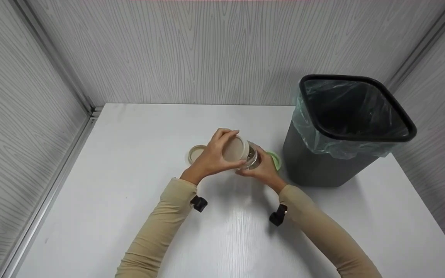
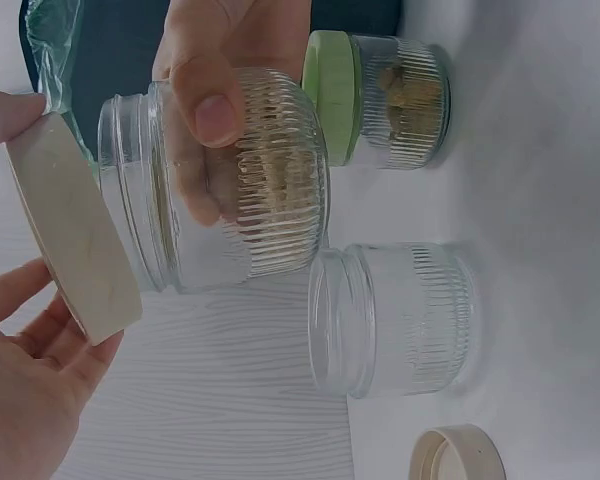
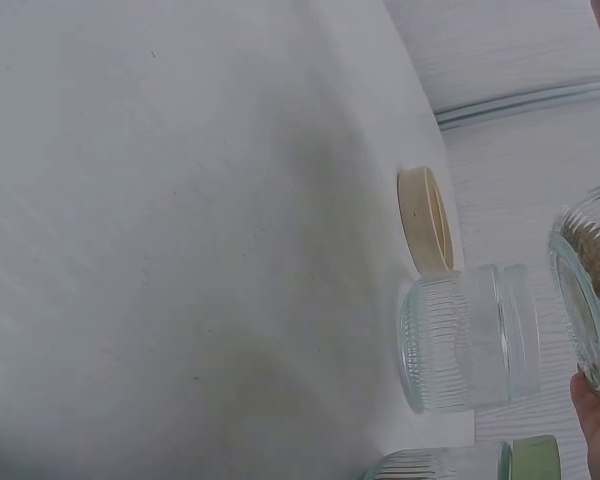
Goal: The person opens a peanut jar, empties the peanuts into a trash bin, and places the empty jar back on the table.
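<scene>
My left hand pinches a beige round lid by its rim, held just off the mouth of a ribbed glass jar. My right hand grips that jar round its body, slightly above the white table. In the left wrist view the lid stands clear of the jar, which holds some brownish bits, and the right thumb presses on the glass. The right wrist view catches only the jar's base at its right edge.
An empty open jar and a loose beige lid lie on the table behind my hands. A green-lidded jar with brownish contents stands beside a dark bin lined with a green bag. Grey walls enclose the table.
</scene>
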